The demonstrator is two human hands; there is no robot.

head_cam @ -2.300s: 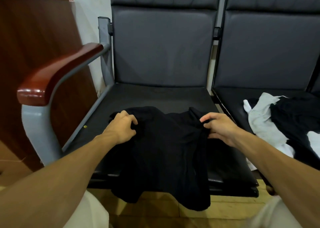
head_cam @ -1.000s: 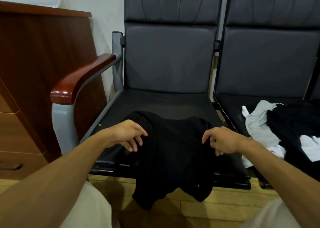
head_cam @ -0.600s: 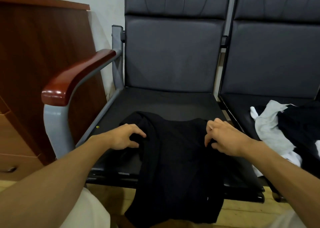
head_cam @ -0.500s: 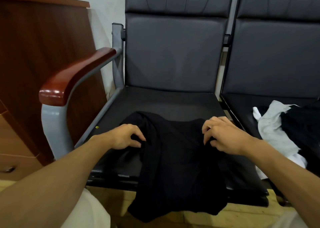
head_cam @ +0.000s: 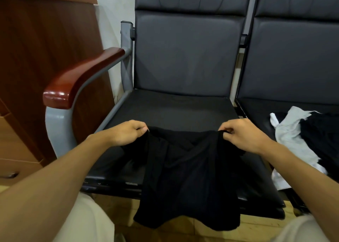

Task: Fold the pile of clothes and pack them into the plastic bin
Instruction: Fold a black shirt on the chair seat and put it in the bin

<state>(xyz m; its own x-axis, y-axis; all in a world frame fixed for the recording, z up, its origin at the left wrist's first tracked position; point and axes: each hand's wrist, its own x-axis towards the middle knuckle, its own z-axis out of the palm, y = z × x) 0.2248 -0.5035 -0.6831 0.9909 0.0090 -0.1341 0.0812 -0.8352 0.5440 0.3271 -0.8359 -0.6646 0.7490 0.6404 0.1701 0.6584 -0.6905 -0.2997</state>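
1. On the front half of the dark chair seat (head_cam: 174, 109) lay a black garment (head_cam: 187, 168). Its lower part hung over the seat's six o'clock edge toward the wooden floor (head_cam: 183, 230).
2. At the garment's ten o'clock corner, the left hand (head_cam: 126, 132) pinched the upper edge of the cloth, with the fingers curled onto it and the knuckles up.
3. At its two o'clock corner, the right hand (head_cam: 242, 135) gripped the other end of that edge, thumb and fingers closed on a small bunch of fabric.
4. Between the two hands the top edge sagged slightly, and folds crossed the cloth just below it.
5. At three o'clock from the garment, on the neighbouring seat (head_cam: 256, 111), sat the pile of clothes (head_cam: 315, 131). It was mostly black cloth, with a pale grey piece (head_cam: 289, 133) on its nine o'clock side.
6. At nine o'clock from the garment stood a red-brown armrest (head_cam: 80, 78) on a grey metal frame, and past it a wooden cabinet (head_cam: 45, 39).
7. Both forearms were bare, and pale trousers (head_cam: 88, 223) showed at seven and five o'clock of the view.
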